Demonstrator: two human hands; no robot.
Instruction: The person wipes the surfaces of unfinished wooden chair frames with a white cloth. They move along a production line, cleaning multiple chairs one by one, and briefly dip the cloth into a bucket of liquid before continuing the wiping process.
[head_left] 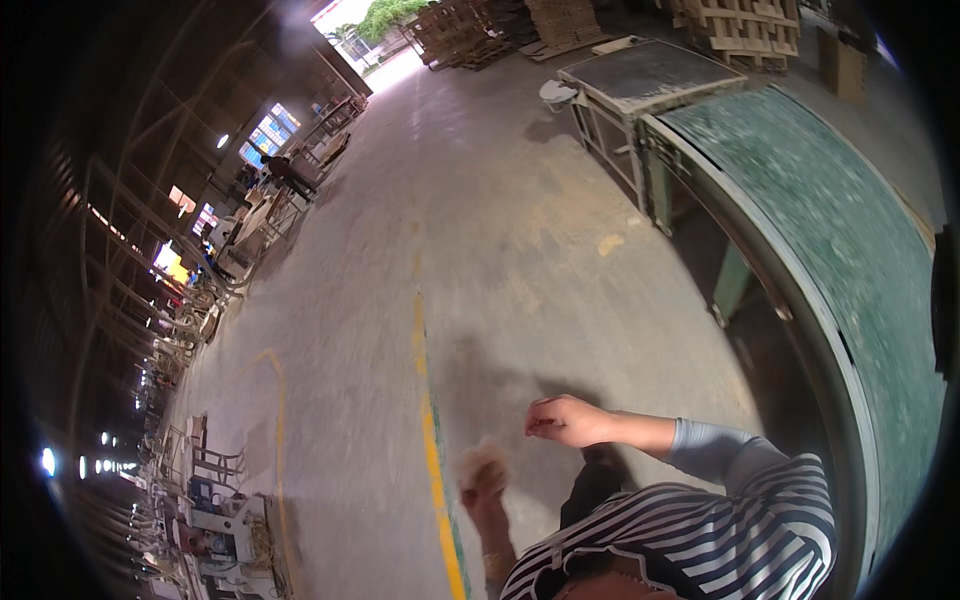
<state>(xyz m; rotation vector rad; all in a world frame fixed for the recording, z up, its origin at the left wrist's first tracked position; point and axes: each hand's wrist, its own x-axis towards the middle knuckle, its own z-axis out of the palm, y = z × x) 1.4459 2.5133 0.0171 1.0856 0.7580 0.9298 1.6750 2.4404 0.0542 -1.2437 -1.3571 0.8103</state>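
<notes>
My right hand [568, 420] hangs in front of my body, over the floor, its fingers loosely curled in with nothing showing in them. A grey sleeve covers part of that arm. Lower and further left, my left hand [485, 478] is smeared by motion, with a pale tan blur around its upper part. Whether it holds anything, I cannot make out. Neither hand touches a surface. Below them, the concrete floor [350, 400] carries a worn yellow line [435, 470] close to my left hand.
To my right runs a long green-topped conveyor table [800, 180] with a metal edge. Beyond its far end is a dark-topped table [650, 72]. Wooden pallets [745, 28] are stacked at the back. Machinery [225, 530] stands at the left, and a person [288, 177] is beside distant benches.
</notes>
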